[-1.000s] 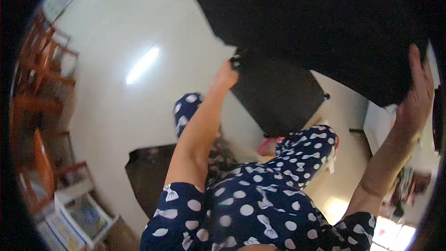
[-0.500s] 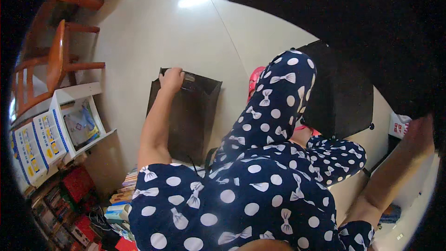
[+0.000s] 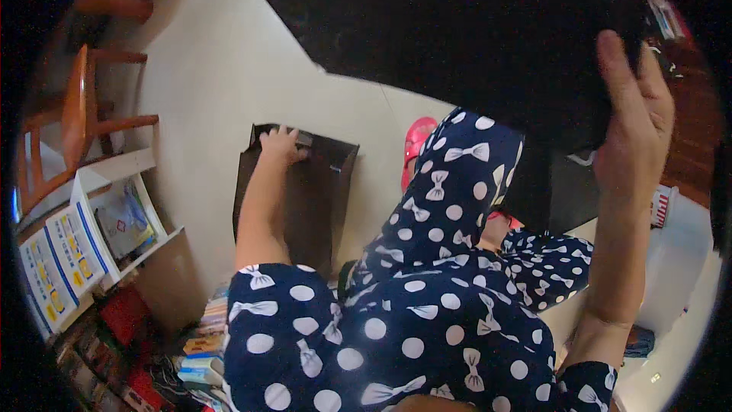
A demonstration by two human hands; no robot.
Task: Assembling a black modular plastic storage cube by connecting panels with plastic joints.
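Note:
On the floor at left lies a dark open box with a cutout near its far rim. My left hand rests at that far rim, its fingers spread. A large flat black panel fills the upper middle and right, its pale-lit edge running down across the floor. My right hand is raised at the panel's right side, thumb and fingers on either side of its edge; the contact is partly lost in the dark. Below the panel, a black box-like thing stands beyond my bent knee.
Wooden chairs stand at far left. Nearer are white drawers with one pulled open, and stacked books. My foot wears a pink shoe. A white container stands at right.
The black panel has swung left and lower across the view, and my right hand has risen into plain sight. My left hand's fingers have loosened and spread at the box rim.

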